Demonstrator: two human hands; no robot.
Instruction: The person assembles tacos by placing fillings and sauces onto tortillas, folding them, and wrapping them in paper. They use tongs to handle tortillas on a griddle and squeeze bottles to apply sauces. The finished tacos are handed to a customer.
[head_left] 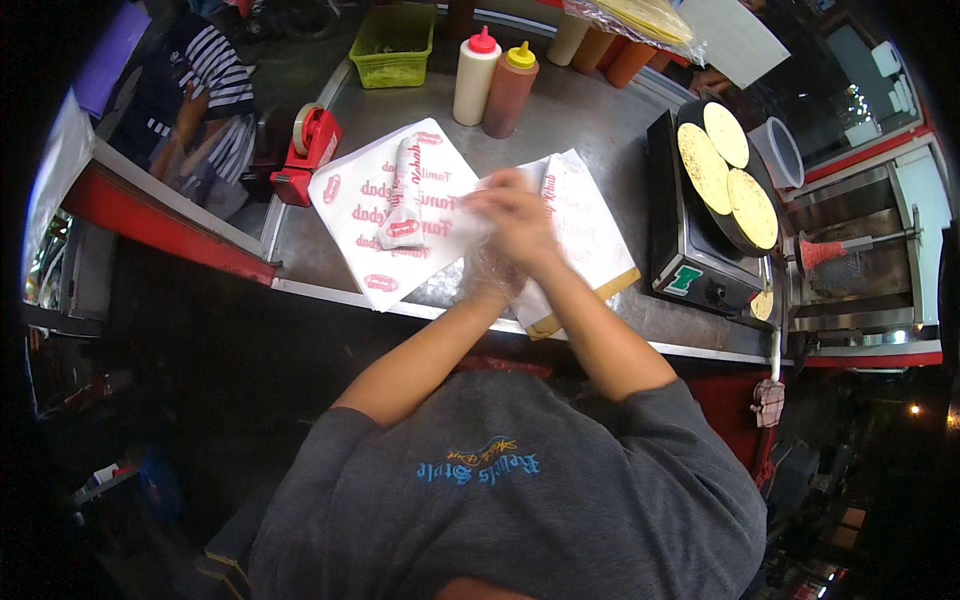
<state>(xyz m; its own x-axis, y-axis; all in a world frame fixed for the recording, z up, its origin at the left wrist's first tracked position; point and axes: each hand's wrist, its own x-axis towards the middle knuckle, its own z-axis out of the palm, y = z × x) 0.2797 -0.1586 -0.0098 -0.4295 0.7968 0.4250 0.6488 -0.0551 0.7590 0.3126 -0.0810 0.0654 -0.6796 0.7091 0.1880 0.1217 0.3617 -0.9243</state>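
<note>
Here, paper-wrapped roll (404, 196) lies on printed sheets (347, 190) on worktop (395, 103). Likely light, soft, crushable; best held gently round middle. Right grip (516, 217) blurred, left grip (488, 268) mostly hidden: cannot tell if open or closed.

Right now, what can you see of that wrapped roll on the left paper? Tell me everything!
The wrapped roll is long and slim, in white paper with red printing. It's narrower at the far end and wider at the near end. The wrapping hides what's inside. It lies on its side, pointing away from the person, on a printed white sheet. Only that sheet seems to touch it.
</note>
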